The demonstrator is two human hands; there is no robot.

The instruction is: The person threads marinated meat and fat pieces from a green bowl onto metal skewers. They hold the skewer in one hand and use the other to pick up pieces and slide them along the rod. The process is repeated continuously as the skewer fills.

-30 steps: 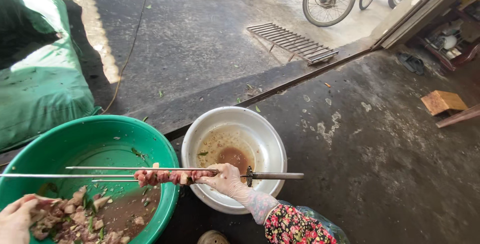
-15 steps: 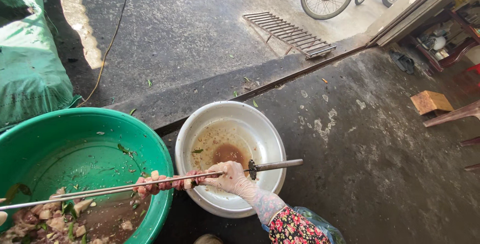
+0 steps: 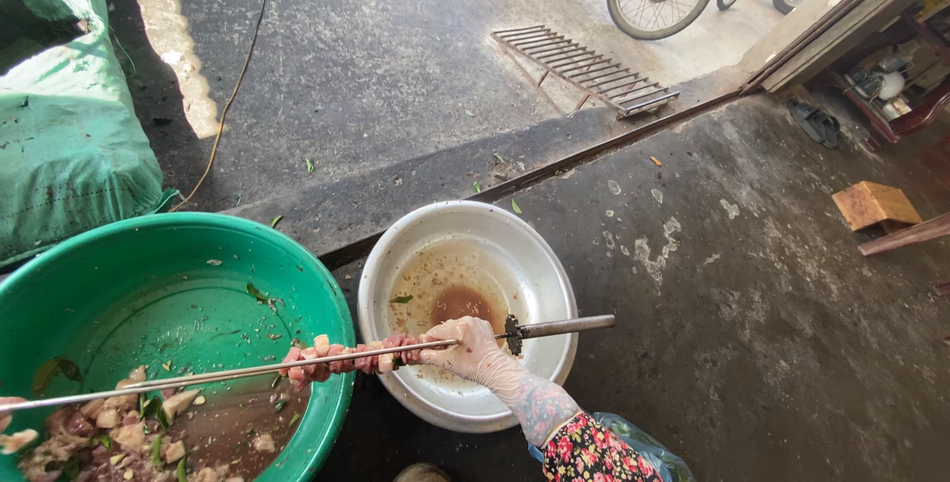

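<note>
Skewer (image 3: pixel 297 368): a long metal rod, it runs nearly level across the bottom of your view, from the left edge over the green basin (image 3: pixel 148 274) to a thicker dark handle (image 3: pixel 564 326) that ends above the far rim of the metal bowl (image 3: pixel 534 264). Both vessels sit side by side on the concrete floor (image 3: pixel 752 343), their rims just about touching.

The green basin is the largest thing near you. It holds brownish liquid, scraps of green leaf and a heap of raw meat chunks (image 3: pixel 109 433) in its near left part. The metal bowl, smaller, holds only a shallow pool of brown marinade (image 3: pixel 465 299).

Your right hand (image 3: pixel 473 351), in a thin clear glove with a flowered sleeve behind it, is over the metal bowl. Its fingers (image 3: pixel 440 336) are closed around the rod just ahead of the small guard disc (image 3: pixel 513 335), so the handle sticks out past your palm to the right. Directly left of your fingertips, touching them, a short row of threaded meat pieces (image 3: pixel 341 358) sits on the rod above the gap between the two rims.

Your left hand (image 3: pixel 12 423) shows only as a sliver at the left edge, by the meat heap and the rod's tip; you cannot tell whether its fingers grip anything.
</note>
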